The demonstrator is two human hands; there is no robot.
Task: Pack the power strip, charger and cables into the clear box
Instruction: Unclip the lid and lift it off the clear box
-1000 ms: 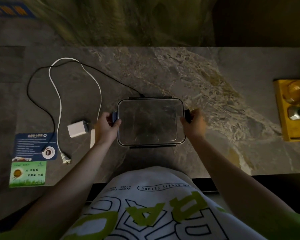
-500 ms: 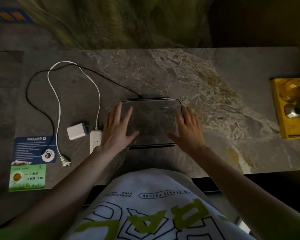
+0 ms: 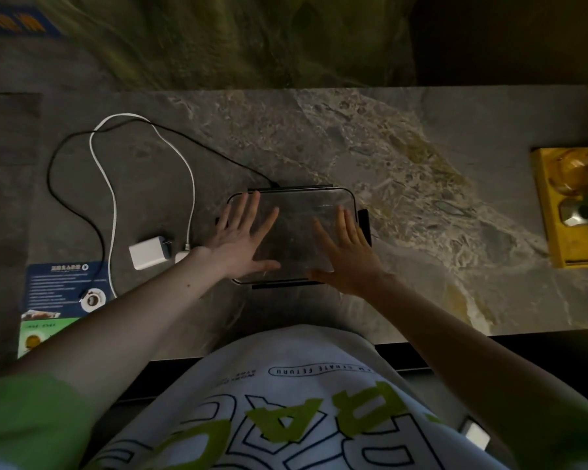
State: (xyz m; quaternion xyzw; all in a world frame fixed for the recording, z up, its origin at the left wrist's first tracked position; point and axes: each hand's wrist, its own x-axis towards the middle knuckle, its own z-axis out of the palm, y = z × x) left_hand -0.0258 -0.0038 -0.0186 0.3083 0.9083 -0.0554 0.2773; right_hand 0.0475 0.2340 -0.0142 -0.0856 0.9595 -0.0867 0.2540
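Dimly, grey veined stone counter point(image 3: 421, 137) under the clear box point(image 3: 297, 215), left grip point(image 3: 241, 242) and right grip point(image 3: 348, 257) flat, open-fingered atop it.

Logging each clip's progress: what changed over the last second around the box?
The left hand and right hand let go of the side latches of the box and moved inward; both now lie flat, fingers spread, on top of it. Charger and cables stayed put.
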